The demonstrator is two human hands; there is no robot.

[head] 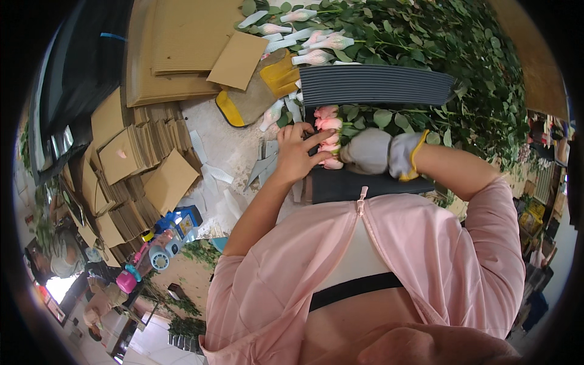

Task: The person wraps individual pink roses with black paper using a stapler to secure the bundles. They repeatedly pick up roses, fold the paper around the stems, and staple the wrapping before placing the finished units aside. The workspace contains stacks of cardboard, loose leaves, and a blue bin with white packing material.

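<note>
My bare left hand (296, 153) has its fingers spread, with the fingertips touching a column of pink rose heads (328, 124). My right hand (369, 151), in a grey glove with a yellow cuff edge, is closed around the rose stems just behind the heads. The leafy stems extend to the right. Under the roses lies a dark flat sheet (365, 186). A dark grey corrugated sheet (374, 86) stands along their far side. Grey offcuts (264, 164) are beside my left wrist. The gloved fingertips are hidden.
Roses in white mesh sleeves (335, 42) lie at the back among leafy stems (438, 36). A yellow-and-grey work glove (255, 91) sits by cardboard sheets (191, 36). Stacked cardboard pieces (132, 155), a blue tape dispenser (185, 221) and a bottle (146, 258) are left. People work beyond.
</note>
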